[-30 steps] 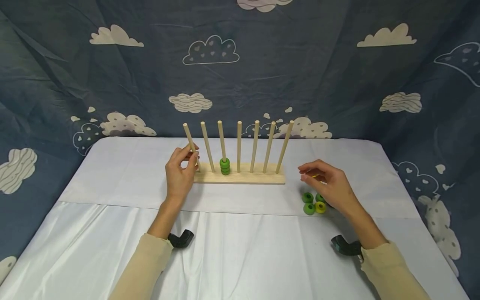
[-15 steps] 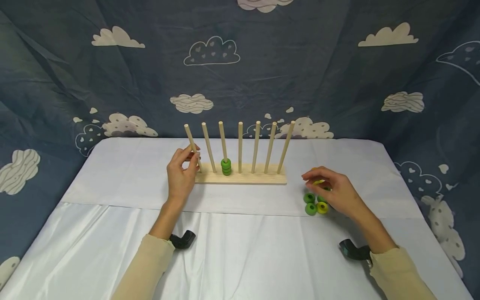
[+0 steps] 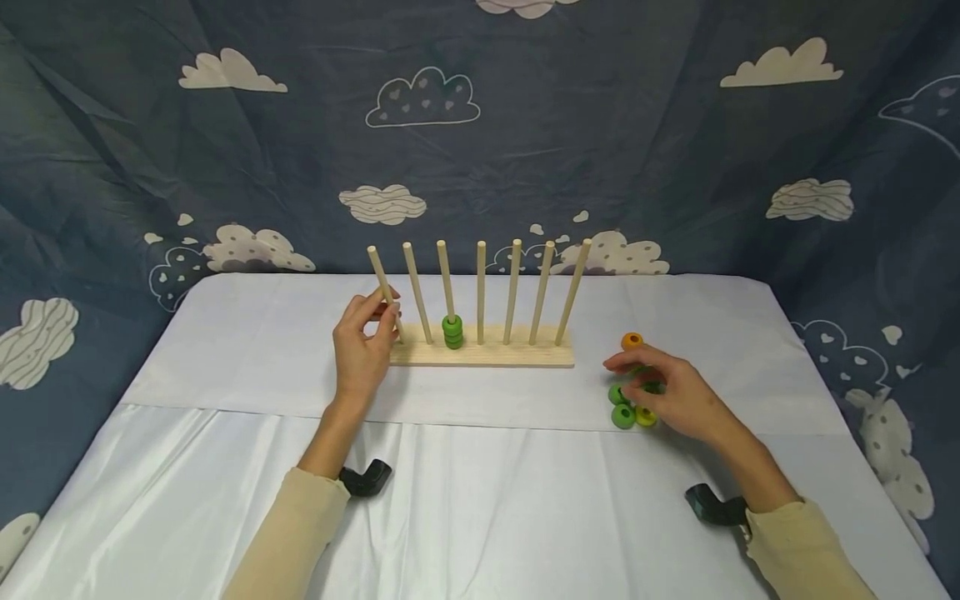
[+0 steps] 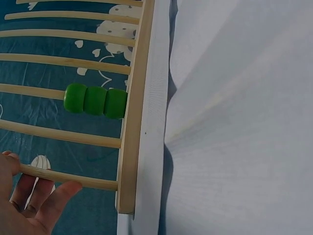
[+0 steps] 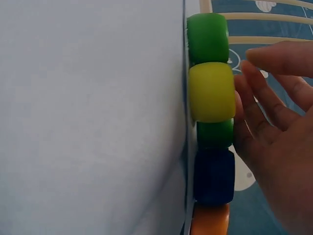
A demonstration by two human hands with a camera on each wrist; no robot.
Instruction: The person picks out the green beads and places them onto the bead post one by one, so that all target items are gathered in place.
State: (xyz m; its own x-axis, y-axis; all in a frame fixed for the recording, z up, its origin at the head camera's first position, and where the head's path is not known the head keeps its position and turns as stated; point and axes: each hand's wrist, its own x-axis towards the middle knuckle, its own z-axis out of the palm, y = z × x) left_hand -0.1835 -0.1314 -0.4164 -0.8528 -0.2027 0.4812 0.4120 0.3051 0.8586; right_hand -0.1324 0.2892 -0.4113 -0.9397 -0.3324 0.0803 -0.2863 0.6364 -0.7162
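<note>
A wooden rack (image 3: 495,358) with several upright pegs stands at the back of the table. My left hand (image 3: 360,346) holds its leftmost peg (image 4: 93,181), thumb in front and fingers behind. Three green beads (image 4: 95,101) are stacked on the third peg from the left. At the right, my right hand (image 3: 678,392) hovers over loose beads, fingers bent and apart, with nothing visible between them. Under and beside it lie a green bead (image 3: 622,416), a yellow bead (image 3: 646,417), an orange bead (image 3: 632,340) and a blue bead (image 5: 214,177). The hand hides some beads.
A white cloth (image 3: 480,500) covers the table. Behind it hangs a dark blue curtain (image 3: 600,150) printed with clouds. Black wrist cameras show at the left wrist (image 3: 366,478) and right wrist (image 3: 716,506).
My right hand has moved slightly right and down over the loose beads, uncovering the orange bead. The left hand stays on the leftmost peg.
</note>
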